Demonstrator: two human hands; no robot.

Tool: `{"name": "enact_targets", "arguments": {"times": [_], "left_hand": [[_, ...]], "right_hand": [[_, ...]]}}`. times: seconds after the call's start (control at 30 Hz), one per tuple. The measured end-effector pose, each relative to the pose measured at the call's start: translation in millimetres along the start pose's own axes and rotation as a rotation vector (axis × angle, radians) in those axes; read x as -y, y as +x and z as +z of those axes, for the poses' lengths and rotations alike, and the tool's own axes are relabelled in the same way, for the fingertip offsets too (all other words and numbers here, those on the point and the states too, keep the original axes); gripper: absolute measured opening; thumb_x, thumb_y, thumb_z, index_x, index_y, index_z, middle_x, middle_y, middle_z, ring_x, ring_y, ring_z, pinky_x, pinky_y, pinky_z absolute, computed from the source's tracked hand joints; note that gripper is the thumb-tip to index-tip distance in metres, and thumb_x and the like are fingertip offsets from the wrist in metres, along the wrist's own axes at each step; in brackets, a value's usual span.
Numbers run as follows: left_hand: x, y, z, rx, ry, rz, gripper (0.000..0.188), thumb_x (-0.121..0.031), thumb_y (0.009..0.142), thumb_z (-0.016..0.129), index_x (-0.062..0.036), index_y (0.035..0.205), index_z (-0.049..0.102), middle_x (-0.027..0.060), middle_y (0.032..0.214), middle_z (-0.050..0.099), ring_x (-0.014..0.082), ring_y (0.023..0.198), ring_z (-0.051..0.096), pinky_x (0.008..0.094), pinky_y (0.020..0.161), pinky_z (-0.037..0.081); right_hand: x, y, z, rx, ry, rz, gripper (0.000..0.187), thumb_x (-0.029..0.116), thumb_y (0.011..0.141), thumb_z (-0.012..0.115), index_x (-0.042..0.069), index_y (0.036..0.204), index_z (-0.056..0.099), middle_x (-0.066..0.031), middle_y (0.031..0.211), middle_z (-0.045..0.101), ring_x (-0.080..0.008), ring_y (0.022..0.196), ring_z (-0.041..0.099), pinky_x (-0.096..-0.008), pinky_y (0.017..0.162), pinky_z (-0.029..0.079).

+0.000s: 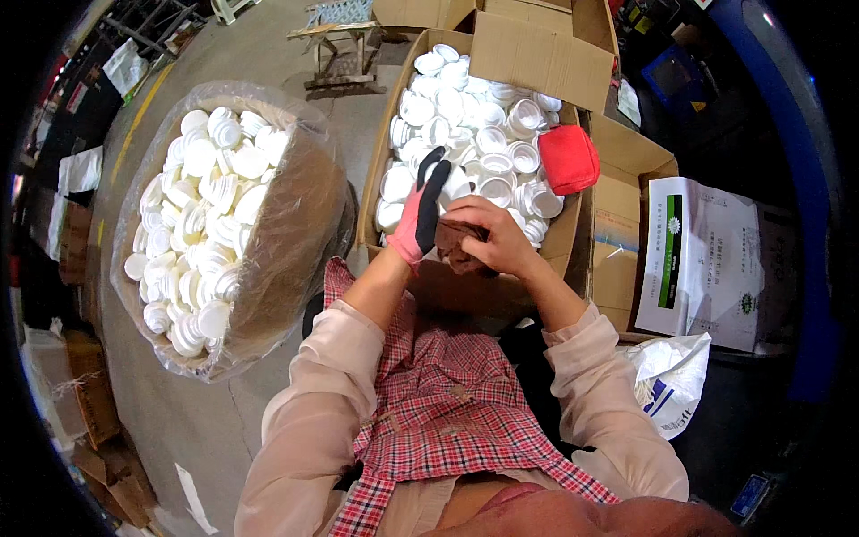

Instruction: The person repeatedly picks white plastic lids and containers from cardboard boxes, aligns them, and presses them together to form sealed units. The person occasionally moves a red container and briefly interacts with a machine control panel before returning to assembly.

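My left hand (422, 210), in a pink and black glove, is raised over the near side of a cardboard box (369, 192) full of white plastic lids (492, 139). Its black-tipped fingers are stretched out and slightly apart. A white lid (457, 185) shows right beside the palm; whether the hand touches it I cannot tell. Close by on the right, my bare right hand (492, 234) is closed on a bunched brown cloth (458, 248). The cloth hides part of the space between both hands.
To the left stands a large plastic-lined bag (291, 206) heaped with more white lids. A red pouch (569, 159) sits on the box's right edge. Further right are a printed white carton (702, 259) and a white plastic sack (673, 376). A small wooden stool (344, 49) stands behind.
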State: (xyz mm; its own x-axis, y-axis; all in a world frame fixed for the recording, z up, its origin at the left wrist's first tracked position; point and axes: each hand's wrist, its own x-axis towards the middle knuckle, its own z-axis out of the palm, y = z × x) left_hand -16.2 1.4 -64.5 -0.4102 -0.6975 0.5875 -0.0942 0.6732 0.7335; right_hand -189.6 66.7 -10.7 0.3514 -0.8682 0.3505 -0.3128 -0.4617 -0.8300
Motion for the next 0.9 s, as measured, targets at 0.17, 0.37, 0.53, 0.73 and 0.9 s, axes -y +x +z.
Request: {"name": "enact_targets", "arguments": {"times": [0.17, 0.37, 0.53, 0.73, 0.9], "left_hand": [[-17, 7, 7, 0.025, -0.168, -0.381, 0.052, -0.013, 0.082, 0.068, 0.0001, 0.126, 0.044, 0.0132, 0.114, 0.056, 0.0217, 0.104, 0.053, 0.0359, 0.098, 0.038], [-52, 31, 0, 0.005, -0.33, -0.287, 0.036, -0.035, 0.092, 0.059, -0.0013, 0.104, 0.054, 0.0083, 0.091, 0.061, 0.0199, 0.08, 0.061, 0.0324, 0.076, 0.05], [-68, 25, 28, 0.006, -1.098, -0.76, 0.042, -0.037, 0.102, 0.041, -0.0018, 0.122, 0.051, 0.0065, 0.101, 0.063, 0.0152, 0.089, 0.061, 0.0313, 0.076, 0.053], [-32, 12, 49, 0.007, -0.309, -0.394, 0.035, -0.023, 0.099, 0.044, 0.0012, 0.123, 0.052, 0.0121, 0.113, 0.062, 0.0232, 0.101, 0.062, 0.0391, 0.088, 0.052], [-25, 35, 1, -0.339, -1.424, -0.776, 0.073, -0.061, 0.095, 0.033, -0.001, 0.136, 0.04, 0.0225, 0.133, 0.049, 0.0405, 0.123, 0.048, 0.0621, 0.105, 0.035]], "right_hand": [[14, 4, -4, -0.367, 0.221, 0.07, 0.028, -0.005, 0.074, 0.061, 0.003, 0.101, 0.061, -0.0095, 0.103, 0.057, -0.0279, 0.1, 0.058, -0.0328, 0.089, 0.046], [4, -18, -34, 0.065, -0.461, -0.104, 0.029, -0.003, 0.067, 0.066, 0.011, 0.092, 0.063, -0.006, 0.103, 0.057, -0.0288, 0.092, 0.057, -0.038, 0.079, 0.049], [20, -18, -33, -0.303, -0.395, -0.241, 0.028, -0.006, 0.066, 0.063, 0.008, 0.09, 0.064, -0.0069, 0.103, 0.059, -0.0289, 0.093, 0.057, -0.0373, 0.08, 0.048], [-14, -29, -33, -0.394, -0.353, 0.031, 0.025, -0.01, 0.065, 0.06, 0.002, 0.088, 0.059, -0.0114, 0.092, 0.055, -0.0319, 0.088, 0.057, -0.0355, 0.078, 0.048], [-68, -68, -19, 0.197, -0.538, 0.418, 0.037, 0.01, 0.073, 0.07, 0.012, 0.11, 0.065, -0.0154, 0.119, 0.057, -0.0406, 0.11, 0.051, -0.0482, 0.09, 0.046]]}}
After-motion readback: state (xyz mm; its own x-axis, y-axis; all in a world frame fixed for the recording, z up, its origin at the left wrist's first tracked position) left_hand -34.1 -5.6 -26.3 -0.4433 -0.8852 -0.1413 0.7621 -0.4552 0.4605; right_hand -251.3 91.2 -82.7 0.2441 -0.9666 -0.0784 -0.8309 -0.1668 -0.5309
